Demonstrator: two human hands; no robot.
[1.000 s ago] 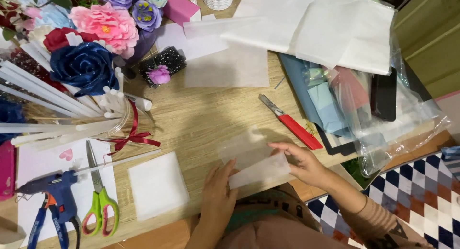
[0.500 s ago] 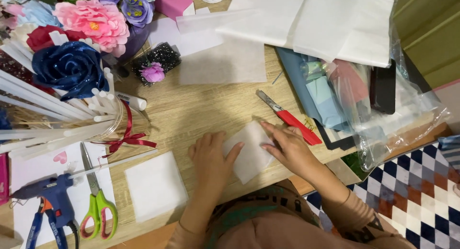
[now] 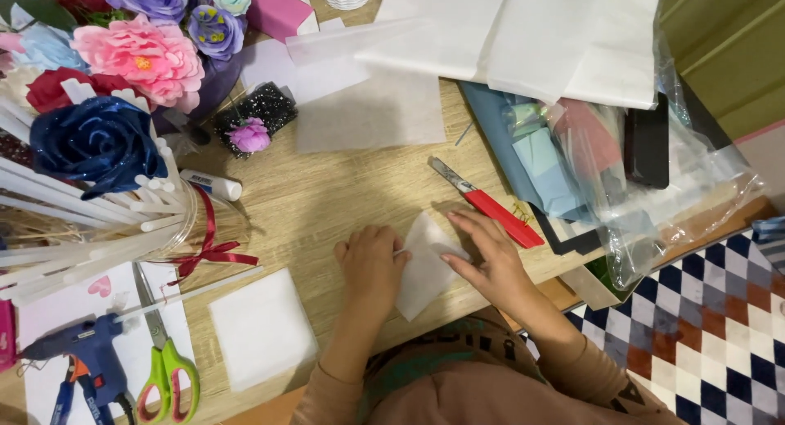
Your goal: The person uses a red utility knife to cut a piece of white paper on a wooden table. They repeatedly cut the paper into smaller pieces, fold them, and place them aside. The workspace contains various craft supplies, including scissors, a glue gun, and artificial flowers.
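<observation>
Wooden tabletop, crowded with craft supplies, fills the frame. Left hand [image 3: 372, 261] lies curled, knuckles up, pinning the left edge of a folded white tissue sheet [image 3: 425, 269]; right hand [image 3: 482, 257] presses flat and open-fingered on its upper right. The sheet's long axis slants from upper right to lower left, between both hands. Just up-right lies a red utility knife [image 3: 491, 206].

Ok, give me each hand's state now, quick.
Left hand: curled, pressing the edge of the white paper piece.
Right hand: open, flat, fingers on that paper.

Light wooden table [image 3: 343, 188]; checkered floor [image 3: 703, 327]; green wall [image 3: 728, 49].
</observation>
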